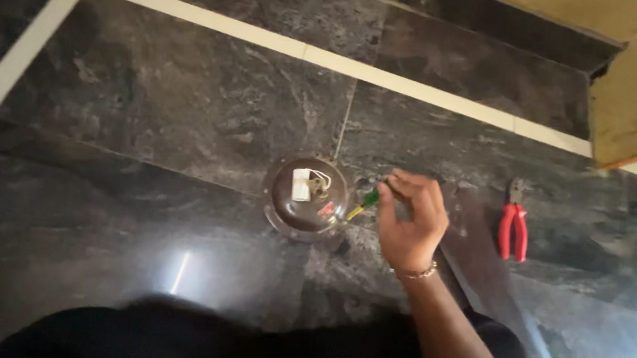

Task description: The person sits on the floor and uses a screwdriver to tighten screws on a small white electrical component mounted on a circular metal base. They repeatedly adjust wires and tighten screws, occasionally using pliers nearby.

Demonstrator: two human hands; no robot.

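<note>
Screwdriver [367,201], pinched in right hand [410,227] grip, slants down-left toward round brown cover [307,198].

At mid-frame, the right hand [410,223] pinches a green-handled screwdriver [367,201] beside a round brown dish [307,198] on the dark stone floor [169,110]; red pliers [514,225] lie further right.

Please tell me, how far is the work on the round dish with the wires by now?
Done: the round brown dish lies open on the dark floor, its white block and wires exposed. In hand: the right hand holds a green and yellow tool at the dish's edge. Left: the red pliers lie unused aside; nothing covers the wiring. The left hand is unseen.
</note>
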